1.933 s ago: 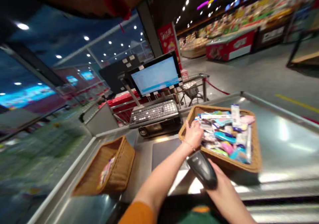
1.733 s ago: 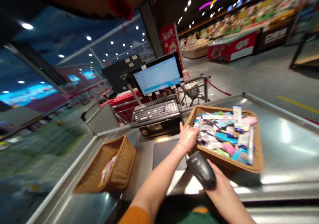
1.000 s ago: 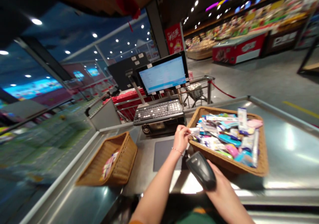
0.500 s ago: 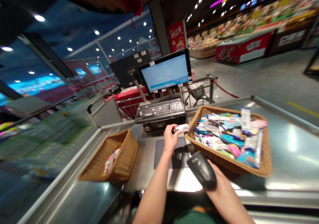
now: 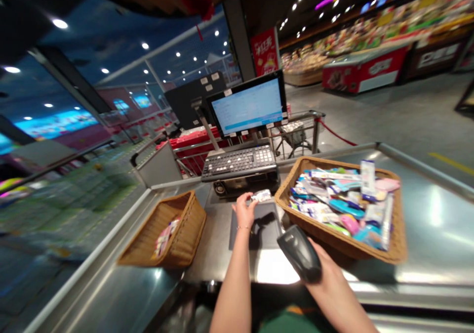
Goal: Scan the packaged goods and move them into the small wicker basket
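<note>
My left hand (image 5: 245, 211) is closed on a small pale packet (image 5: 261, 195), pinched at its left end above the grey pad (image 5: 237, 229) on the counter. My right hand (image 5: 328, 269) is wrapped round a black barcode scanner (image 5: 300, 255), whose head tilts up and to the left toward the pad. A wicker basket (image 5: 342, 244) to the right is filled with many small packaged goods (image 5: 333, 194). To the left, another wicker basket (image 5: 188, 224) lies tilted, with a few colourful packets (image 5: 166, 236) in it.
Behind the pad are a keyboard (image 5: 240, 161) and a lit monitor (image 5: 248, 104). The metal counter (image 5: 425, 214) has a raised rim along its sides. A cart (image 5: 296, 135) and a metal rail stand beyond it.
My left hand has moved left with the packet, away from the right basket and over the pad. My right hand with the scanner has stayed nearly in place.
</note>
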